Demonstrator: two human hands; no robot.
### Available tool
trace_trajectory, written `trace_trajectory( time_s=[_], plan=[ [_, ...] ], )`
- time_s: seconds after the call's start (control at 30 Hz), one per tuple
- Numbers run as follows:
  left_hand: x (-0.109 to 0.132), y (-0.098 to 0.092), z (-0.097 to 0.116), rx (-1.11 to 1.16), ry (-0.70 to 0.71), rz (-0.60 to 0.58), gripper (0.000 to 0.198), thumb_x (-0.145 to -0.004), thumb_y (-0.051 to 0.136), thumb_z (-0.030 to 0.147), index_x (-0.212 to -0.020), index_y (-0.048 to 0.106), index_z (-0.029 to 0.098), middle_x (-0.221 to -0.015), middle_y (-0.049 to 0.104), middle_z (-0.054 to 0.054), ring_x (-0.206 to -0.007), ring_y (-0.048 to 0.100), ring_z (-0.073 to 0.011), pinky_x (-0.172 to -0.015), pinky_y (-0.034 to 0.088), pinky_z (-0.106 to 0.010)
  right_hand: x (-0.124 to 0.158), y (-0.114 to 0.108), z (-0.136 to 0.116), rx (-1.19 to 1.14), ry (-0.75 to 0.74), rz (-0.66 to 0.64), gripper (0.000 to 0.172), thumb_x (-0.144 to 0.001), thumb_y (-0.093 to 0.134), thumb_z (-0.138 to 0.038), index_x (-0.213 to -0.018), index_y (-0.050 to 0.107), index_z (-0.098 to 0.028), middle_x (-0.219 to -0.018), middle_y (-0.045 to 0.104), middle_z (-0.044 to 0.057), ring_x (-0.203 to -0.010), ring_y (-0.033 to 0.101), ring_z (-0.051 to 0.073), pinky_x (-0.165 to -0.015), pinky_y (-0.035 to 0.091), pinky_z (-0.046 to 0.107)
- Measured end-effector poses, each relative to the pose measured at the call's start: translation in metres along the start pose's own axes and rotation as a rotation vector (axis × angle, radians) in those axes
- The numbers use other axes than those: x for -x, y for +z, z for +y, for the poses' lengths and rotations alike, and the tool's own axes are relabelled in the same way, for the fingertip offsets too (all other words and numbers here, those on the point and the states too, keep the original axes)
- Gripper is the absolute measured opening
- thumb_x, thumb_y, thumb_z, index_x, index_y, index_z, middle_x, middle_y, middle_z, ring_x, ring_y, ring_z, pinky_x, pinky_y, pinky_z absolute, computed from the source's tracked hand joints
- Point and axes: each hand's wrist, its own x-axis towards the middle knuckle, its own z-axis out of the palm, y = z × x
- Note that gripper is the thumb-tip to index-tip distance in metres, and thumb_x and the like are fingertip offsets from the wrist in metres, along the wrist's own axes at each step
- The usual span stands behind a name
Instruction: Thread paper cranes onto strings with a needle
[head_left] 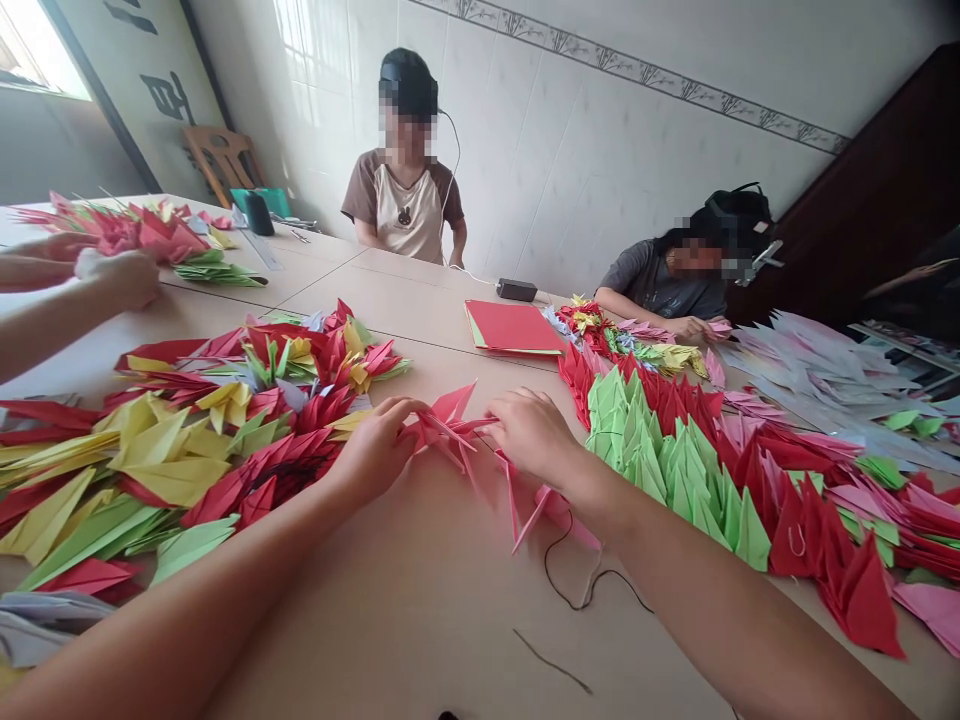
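A pink folded-paper crane (450, 420) is held above the table in front of me. My left hand (382, 445) is closed on its left side. My right hand (529, 430) is closed with the fingertips at the crane's right tip; whether a needle or thread is between them I cannot make out. Below my right wrist hang or lie more pink paper cranes (551, 512), partly hidden by the hand. A dark thread (546, 570) curls from them across the table, and a short loose piece of thread (555, 662) lies nearer to me.
Heaped red, yellow and green folded papers (172, 450) lie left. Rows of green (660, 440) and red cranes stand right. A stack of red paper (517, 325) and a black box (517, 290) lie ahead. Two people sit opposite; another person's hands (120, 278) work at left.
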Motion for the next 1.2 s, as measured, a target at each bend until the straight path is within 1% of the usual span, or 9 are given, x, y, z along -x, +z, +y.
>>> trace_trajectory(
  time_s=[0.13, 0.27, 0.37, 0.53, 0.63, 0.73, 0.8, 1.03, 1.2],
  plan=[
    [0.001, -0.001, 0.001, 0.026, -0.007, 0.003, 0.035, -0.08, 0.043, 0.011, -0.108, 0.063, 0.02, -0.114, 0.064, -0.008, -0.078, 0.063, -0.0179, -0.074, 0.05, -0.03, 0.003, 0.002, 0.003, 0.077, 0.012, -0.044, 0.019, -0.097, 0.059, -0.022, -0.08, 0.065, -0.015, -0.085, 0.066, 0.002, -0.092, 0.062, 0.02, -0.088, 0.046, 0.039],
    [0.002, 0.0, 0.001, 0.064, -0.02, 0.012, 0.033, -0.08, 0.044, 0.012, -0.105, 0.064, 0.019, -0.111, 0.064, -0.008, -0.074, 0.062, -0.0171, -0.074, 0.05, -0.031, 0.012, -0.009, 0.006, 0.099, 0.034, -0.051, 0.021, -0.093, 0.058, -0.012, -0.074, 0.065, -0.016, -0.078, 0.066, 0.002, -0.087, 0.062, 0.021, -0.079, 0.046, 0.034],
    [0.001, 0.003, -0.002, 0.097, -0.02, 0.012, 0.033, -0.079, 0.045, 0.013, -0.105, 0.063, 0.02, -0.111, 0.064, -0.007, -0.067, 0.059, -0.0149, -0.071, 0.05, -0.031, 0.011, -0.016, -0.005, 0.064, 0.001, -0.014, 0.021, -0.093, 0.053, -0.01, -0.082, 0.068, -0.019, -0.089, 0.07, 0.004, -0.093, 0.061, 0.021, -0.077, 0.042, 0.03],
    [-0.001, 0.008, -0.007, 0.15, -0.041, 0.024, 0.026, -0.081, 0.051, 0.013, -0.104, 0.062, 0.018, -0.111, 0.062, -0.006, -0.062, 0.055, -0.0113, -0.069, 0.049, -0.031, -0.002, -0.011, -0.035, 0.015, -0.097, 0.012, 0.015, -0.094, 0.063, -0.031, -0.087, 0.069, -0.019, -0.093, 0.07, 0.004, -0.094, 0.06, 0.022, -0.078, 0.04, 0.031],
    [0.0, 0.008, -0.006, 0.196, -0.074, -0.001, 0.02, -0.085, 0.059, 0.02, -0.104, 0.061, 0.016, -0.095, 0.065, -0.003, -0.061, 0.055, -0.0116, -0.064, 0.048, -0.029, -0.008, -0.001, -0.039, 0.006, -0.124, 0.016, 0.009, -0.091, 0.064, -0.018, -0.084, 0.069, -0.017, -0.087, 0.069, 0.006, -0.09, 0.06, 0.024, -0.079, 0.04, 0.033],
    [0.001, 0.005, -0.001, 0.262, -0.135, -0.058, 0.022, -0.083, 0.057, 0.023, -0.105, 0.06, 0.017, -0.064, 0.059, 0.005, -0.053, 0.054, -0.0135, -0.054, 0.042, -0.026, -0.009, 0.005, -0.031, -0.032, -0.118, 0.038, 0.014, -0.091, 0.059, -0.009, -0.085, 0.069, -0.017, -0.085, 0.069, 0.005, -0.088, 0.06, 0.023, -0.08, 0.041, 0.034],
    [0.002, 0.003, 0.002, 0.31, -0.172, -0.087, 0.025, -0.082, 0.054, 0.027, -0.105, 0.06, 0.019, -0.057, 0.055, 0.006, -0.051, 0.054, -0.0149, -0.051, 0.039, -0.025, -0.006, 0.006, -0.022, -0.075, -0.121, 0.048, 0.014, -0.09, 0.06, -0.009, -0.084, 0.069, -0.018, -0.083, 0.069, 0.004, -0.089, 0.06, 0.023, -0.08, 0.041, 0.033],
    [0.003, 0.001, 0.004, 0.429, -0.26, -0.113, 0.023, -0.077, 0.053, 0.038, -0.093, 0.057, 0.021, -0.072, 0.062, 0.002, -0.063, 0.059, -0.0172, -0.055, 0.041, -0.025, 0.032, -0.002, 0.02, -0.254, -0.085, 0.112, 0.007, -0.095, 0.062, -0.02, -0.098, 0.068, -0.02, -0.1, 0.069, 0.003, -0.1, 0.058, 0.022, -0.085, 0.044, 0.032],
    [0.001, 0.001, 0.004, 0.431, -0.306, -0.084, 0.021, -0.074, 0.053, 0.039, -0.088, 0.053, 0.022, -0.069, 0.06, 0.003, -0.062, 0.056, -0.0168, -0.055, 0.039, -0.025, 0.084, -0.007, 0.054, -0.343, 0.002, 0.119, 0.022, -0.097, 0.058, -0.035, -0.114, 0.063, -0.022, -0.118, 0.063, 0.005, -0.111, 0.056, 0.023, -0.09, 0.047, 0.035]
  ],
)
